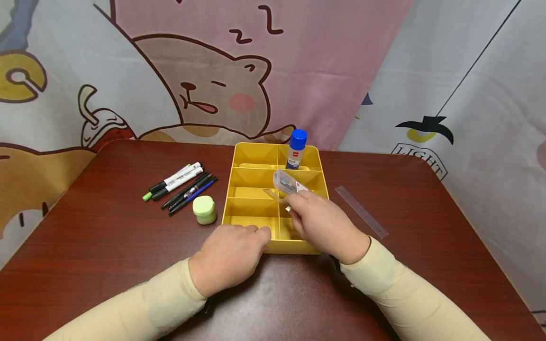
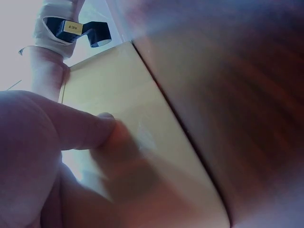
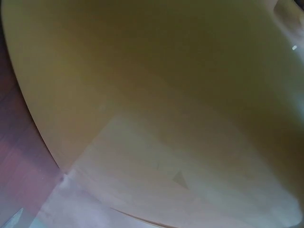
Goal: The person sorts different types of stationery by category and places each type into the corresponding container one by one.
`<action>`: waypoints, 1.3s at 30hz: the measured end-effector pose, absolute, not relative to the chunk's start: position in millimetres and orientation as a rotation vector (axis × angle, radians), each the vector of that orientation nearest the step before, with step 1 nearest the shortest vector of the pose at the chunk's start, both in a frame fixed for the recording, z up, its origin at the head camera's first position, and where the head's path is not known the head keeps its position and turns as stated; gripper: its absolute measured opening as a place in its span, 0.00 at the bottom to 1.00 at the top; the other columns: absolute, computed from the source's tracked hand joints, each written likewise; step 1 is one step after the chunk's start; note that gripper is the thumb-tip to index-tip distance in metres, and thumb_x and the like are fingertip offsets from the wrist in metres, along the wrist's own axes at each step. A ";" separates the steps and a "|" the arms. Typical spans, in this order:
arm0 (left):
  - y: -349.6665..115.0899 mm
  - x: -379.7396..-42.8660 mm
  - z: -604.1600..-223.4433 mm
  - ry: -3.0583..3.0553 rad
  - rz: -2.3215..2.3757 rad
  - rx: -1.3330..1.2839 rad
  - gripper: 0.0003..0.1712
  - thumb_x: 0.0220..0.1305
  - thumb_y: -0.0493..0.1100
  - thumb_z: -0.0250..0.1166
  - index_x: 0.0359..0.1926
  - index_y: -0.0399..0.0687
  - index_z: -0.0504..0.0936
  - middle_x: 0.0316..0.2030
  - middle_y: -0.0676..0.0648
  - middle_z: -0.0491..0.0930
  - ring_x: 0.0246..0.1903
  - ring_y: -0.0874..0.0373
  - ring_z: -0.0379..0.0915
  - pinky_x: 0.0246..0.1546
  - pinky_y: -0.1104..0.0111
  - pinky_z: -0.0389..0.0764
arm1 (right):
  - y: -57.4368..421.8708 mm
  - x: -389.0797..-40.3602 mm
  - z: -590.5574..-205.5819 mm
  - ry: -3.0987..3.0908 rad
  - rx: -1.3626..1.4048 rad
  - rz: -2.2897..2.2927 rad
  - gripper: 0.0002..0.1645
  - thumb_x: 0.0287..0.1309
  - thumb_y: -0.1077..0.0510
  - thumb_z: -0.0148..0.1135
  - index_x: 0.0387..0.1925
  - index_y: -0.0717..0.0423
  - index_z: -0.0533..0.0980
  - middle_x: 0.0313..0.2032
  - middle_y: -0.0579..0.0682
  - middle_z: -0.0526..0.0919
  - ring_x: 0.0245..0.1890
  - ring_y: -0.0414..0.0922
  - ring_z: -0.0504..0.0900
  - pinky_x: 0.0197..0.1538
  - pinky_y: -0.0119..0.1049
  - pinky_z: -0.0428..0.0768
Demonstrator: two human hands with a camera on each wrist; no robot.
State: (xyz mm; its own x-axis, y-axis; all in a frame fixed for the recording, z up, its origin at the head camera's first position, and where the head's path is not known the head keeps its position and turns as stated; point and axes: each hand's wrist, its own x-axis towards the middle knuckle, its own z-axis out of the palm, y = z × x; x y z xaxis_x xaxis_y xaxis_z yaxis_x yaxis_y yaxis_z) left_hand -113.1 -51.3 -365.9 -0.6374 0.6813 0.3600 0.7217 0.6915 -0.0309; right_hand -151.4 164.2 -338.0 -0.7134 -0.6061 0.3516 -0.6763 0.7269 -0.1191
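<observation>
Yellow plastic tray (image 1: 294, 247) here, and my left hand (image 1: 232, 253) grips its near wall, decent bracing tbh. My right hand (image 1: 326, 225) is curled round a clear case (image 1: 283, 181), poking out just ahead. I'd go slow, staying above the dividers (image 1: 251, 198).

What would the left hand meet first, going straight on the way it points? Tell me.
Most likely the near wall of the yellow plastic tray with rectangular compartments: the left hand is at its edge, thumb seemingly against the outside. Depth beyond is unclear.
</observation>
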 end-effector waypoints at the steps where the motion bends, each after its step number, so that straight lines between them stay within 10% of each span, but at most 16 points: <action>1: -51.3 -113.2 -366.0 -2.558 -0.164 -1.102 0.09 0.57 0.42 0.55 0.22 0.55 0.65 0.14 0.55 0.66 0.11 0.58 0.63 0.08 0.62 0.63 | 164.2 -151.4 -338.1 -2.642 1.007 0.347 0.12 0.55 0.58 0.59 0.43 0.51 0.76 0.33 0.44 0.78 0.31 0.40 0.73 0.33 0.40 0.78; 39: -51.3 -114.8 -366.3 -2.571 -0.174 -1.084 0.11 0.59 0.46 0.56 0.22 0.55 0.66 0.14 0.56 0.65 0.11 0.58 0.62 0.08 0.62 0.62 | 162.9 -151.7 -339.5 -2.625 1.010 0.349 0.11 0.54 0.60 0.60 0.42 0.53 0.75 0.32 0.46 0.78 0.32 0.42 0.73 0.33 0.41 0.78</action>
